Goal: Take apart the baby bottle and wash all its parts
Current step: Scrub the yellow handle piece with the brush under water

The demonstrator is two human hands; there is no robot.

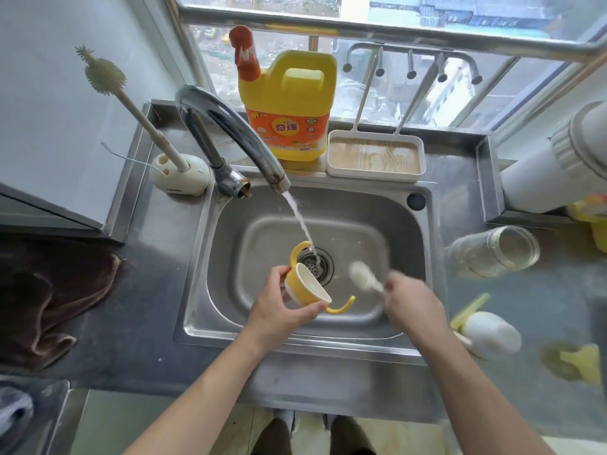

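My left hand (285, 309) grips the yellow handled collar (305, 287) of the baby bottle over the steel sink (407, 224), its white-lined opening facing right. Water runs from the faucet (230, 126) and falls past the collar's upper handle onto the drain (317, 266). My right hand (412, 302) holds a small white brush (361, 275), blurred, with its head a little to the right of the collar. The clear glass bottle body (492, 251) lies on its side on the counter to the right. A white cap-like part (492, 334) lies nearer the front right.
A yellow detergent jug (289, 103) and a white tray (376, 156) stand behind the sink. A long bottle brush (131, 103) stands in a holder at the back left. A brown cloth (49, 300) lies on the left counter. Yellow pieces (578, 361) lie at far right.
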